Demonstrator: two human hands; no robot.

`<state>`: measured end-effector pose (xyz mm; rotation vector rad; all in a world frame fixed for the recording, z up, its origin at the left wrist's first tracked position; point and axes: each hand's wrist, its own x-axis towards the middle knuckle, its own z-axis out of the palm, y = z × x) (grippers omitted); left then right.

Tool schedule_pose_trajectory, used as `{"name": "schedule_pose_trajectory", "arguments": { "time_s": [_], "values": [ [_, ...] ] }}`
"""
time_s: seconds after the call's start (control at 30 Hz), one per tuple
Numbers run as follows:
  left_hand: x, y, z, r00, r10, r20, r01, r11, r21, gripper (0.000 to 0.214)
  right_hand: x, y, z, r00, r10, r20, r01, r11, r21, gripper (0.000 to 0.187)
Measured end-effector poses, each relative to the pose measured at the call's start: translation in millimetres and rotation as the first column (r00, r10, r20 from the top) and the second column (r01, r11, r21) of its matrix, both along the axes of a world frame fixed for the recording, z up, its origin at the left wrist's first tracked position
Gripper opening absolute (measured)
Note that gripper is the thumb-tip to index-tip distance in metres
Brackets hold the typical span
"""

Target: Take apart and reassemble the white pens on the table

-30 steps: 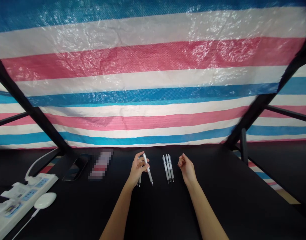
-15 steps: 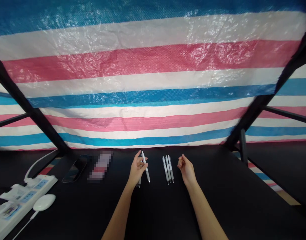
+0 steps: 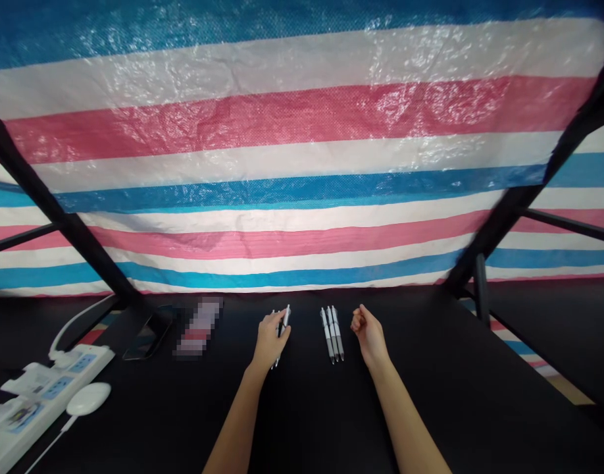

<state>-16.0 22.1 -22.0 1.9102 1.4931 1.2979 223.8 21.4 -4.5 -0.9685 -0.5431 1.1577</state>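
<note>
My left hand [image 3: 271, 341] is closed on a white and grey pen [image 3: 287, 316], held between thumb and fingers just over the black table. At least one other pen lies under that hand, mostly hidden by it. Three white pens with grey grips [image 3: 332, 334] lie side by side between my two hands, their tips pointing toward me. To the right of these three, my right hand [image 3: 368, 334] rests with its fingers curled in; whether anything is inside them is hidden.
On the left stand a white power strip [image 3: 60, 395] with plugs and a white round-ended charger [image 3: 88, 398] on a cable. A dark phone [image 3: 148, 336] lies beside a blurred pinkish item [image 3: 199, 328]. Black frame bars [image 3: 499, 224] and a striped sheet [image 3: 302, 158] close off the back.
My left hand has lowered the pen and turned it, bringing it in beside the pen under the hand. The three pens and my right hand have stayed in place.
</note>
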Motion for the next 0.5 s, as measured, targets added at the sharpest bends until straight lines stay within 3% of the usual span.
{"name": "schedule_pose_trajectory", "arguments": {
  "time_s": [0.23,0.5],
  "values": [
    [-1.2,1.3,-5.2,0.997,0.036,-0.064,-0.033,0.998,0.051,0.029,-0.2,-1.5,1.0,1.0,0.001,0.011,-0.001,1.0,0.009,0.03],
    [-2.9,3.6,-5.6,0.997,0.031,0.066,-0.033,0.999,0.037,0.034,0.1,-0.9,0.9,1.0,0.002,0.011,-0.002,1.0,0.0,0.029]
  ]
}}
